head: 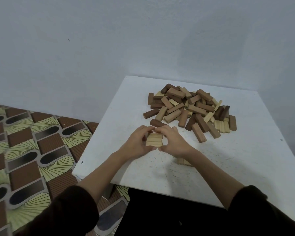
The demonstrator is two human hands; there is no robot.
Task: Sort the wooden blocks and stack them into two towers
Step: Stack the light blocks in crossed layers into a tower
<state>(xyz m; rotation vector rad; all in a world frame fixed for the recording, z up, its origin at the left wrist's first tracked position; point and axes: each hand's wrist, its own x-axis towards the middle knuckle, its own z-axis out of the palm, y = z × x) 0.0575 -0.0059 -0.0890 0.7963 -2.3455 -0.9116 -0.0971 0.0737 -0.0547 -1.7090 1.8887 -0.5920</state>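
Pale blocks (side by side) gripped by curled left hand and right hand.

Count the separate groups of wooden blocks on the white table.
3: the mixed pile at the far side, strays included; a small pale stack gripped by the left hand and right hand; pale blocks partly hidden by the right forearm. Others may be hidden.
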